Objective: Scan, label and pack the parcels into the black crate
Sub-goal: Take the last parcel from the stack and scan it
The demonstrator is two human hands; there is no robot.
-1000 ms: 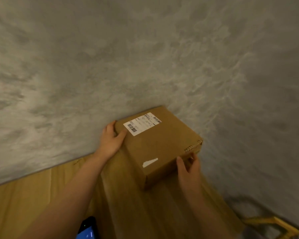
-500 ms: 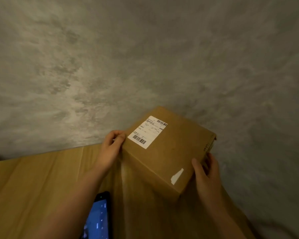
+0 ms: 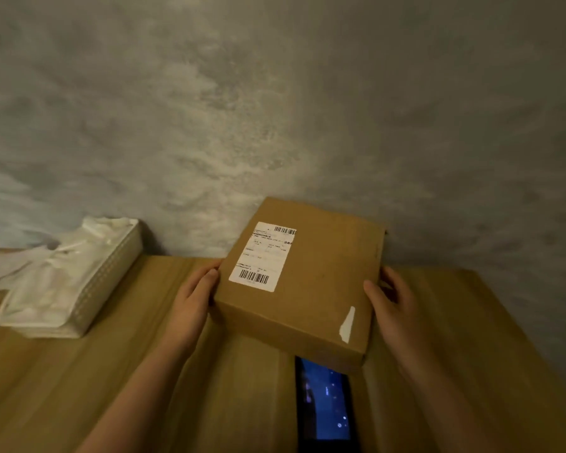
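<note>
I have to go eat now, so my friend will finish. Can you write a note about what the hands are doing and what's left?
Left hand grips the box's left edge; right hand grips its right edge. The box is held over the table, against the wall, label facing up. The phone lies lit on the table, partly under the box's near corner. A white basket of bags sits at the left.
Done: the box already has a label.
Left: probably scan it, then pack it. No black crate in view.
</note>
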